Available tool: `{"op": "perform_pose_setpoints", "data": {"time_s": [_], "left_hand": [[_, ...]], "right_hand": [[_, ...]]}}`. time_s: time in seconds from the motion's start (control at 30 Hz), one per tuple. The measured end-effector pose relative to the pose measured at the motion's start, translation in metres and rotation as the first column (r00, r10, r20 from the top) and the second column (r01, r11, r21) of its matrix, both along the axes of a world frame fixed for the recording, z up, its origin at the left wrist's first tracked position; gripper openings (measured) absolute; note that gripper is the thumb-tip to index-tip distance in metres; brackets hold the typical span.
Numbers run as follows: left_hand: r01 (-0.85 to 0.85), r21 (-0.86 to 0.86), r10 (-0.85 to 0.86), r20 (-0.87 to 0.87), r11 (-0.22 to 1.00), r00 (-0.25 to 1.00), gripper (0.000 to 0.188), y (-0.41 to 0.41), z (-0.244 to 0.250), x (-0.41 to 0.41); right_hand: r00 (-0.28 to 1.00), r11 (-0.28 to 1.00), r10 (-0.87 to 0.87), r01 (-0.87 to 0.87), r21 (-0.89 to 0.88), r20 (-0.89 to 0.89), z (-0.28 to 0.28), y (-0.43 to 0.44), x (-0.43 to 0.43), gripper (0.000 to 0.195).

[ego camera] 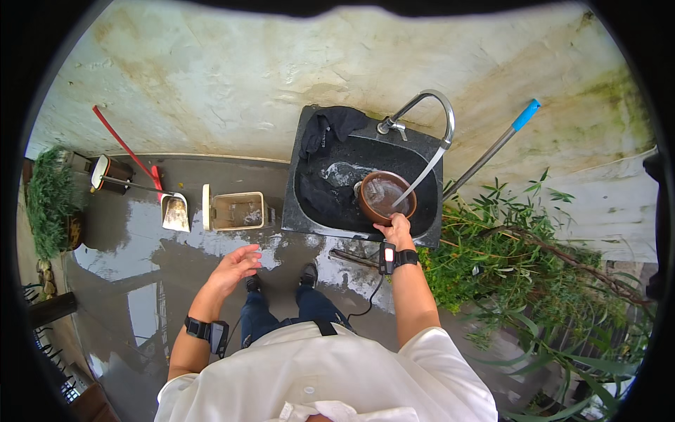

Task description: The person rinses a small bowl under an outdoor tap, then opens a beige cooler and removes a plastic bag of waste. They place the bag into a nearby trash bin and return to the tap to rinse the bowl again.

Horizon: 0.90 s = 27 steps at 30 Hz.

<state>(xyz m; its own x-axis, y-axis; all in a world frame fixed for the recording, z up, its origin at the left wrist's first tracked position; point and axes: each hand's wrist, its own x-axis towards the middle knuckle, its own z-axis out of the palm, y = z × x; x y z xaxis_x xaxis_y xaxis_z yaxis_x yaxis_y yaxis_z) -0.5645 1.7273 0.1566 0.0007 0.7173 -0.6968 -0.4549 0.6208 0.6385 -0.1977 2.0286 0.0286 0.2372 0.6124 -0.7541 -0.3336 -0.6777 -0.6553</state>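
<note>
My right hand grips the near rim of a round brown pot inside the dark stone sink. Water runs from the curved chrome faucet into the pot, and water stands in it. My left hand is held in the air over the wet floor, left of the sink, fingers apart and holding nothing. A dark cloth drapes over the sink's back left corner. More dark cloth lies in the basin, left of the pot.
Left of the sink stand an open beige bin, a metal dustpan and a red-handled broom. A blue-tipped pole leans on the wall at right, above leafy plants. The floor is wet and reflective.
</note>
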Motion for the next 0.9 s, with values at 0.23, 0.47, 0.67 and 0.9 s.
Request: {"op": "perform_pose_setpoints", "data": {"time_s": [0.23, 0.47, 0.67, 0.9], "left_hand": [[-0.009, 0.017, 0.01, -0.022, 1.0, 1.0, 0.04, 0.01, 0.013, 0.002], [0.075, 0.025, -0.073, -0.074, 0.997, 0.995, 0.041, 0.029, 0.021, 0.014], [0.119, -0.021, -0.121, -0.117, 0.993, 0.986, 0.041, 0.051, 0.027, 0.022], [0.226, 0.049, -0.215, -0.173, 0.973, 0.961, 0.042, 0.092, 0.039, 0.031]], "right_hand": [[0.997, 0.998, -0.01, 0.005, -0.066, -0.071, -0.041, 0.012, 0.009, 0.05], [0.999, 0.998, 0.013, -0.01, -0.064, 0.044, -0.037, 0.018, 0.004, 0.07], [0.974, 0.994, -0.048, 0.068, -0.086, 0.224, -0.01, 0.021, -0.02, 0.041], [0.871, 0.986, 0.13, -0.063, -0.154, 0.475, 0.005, 0.039, -0.006, 0.035]]}}
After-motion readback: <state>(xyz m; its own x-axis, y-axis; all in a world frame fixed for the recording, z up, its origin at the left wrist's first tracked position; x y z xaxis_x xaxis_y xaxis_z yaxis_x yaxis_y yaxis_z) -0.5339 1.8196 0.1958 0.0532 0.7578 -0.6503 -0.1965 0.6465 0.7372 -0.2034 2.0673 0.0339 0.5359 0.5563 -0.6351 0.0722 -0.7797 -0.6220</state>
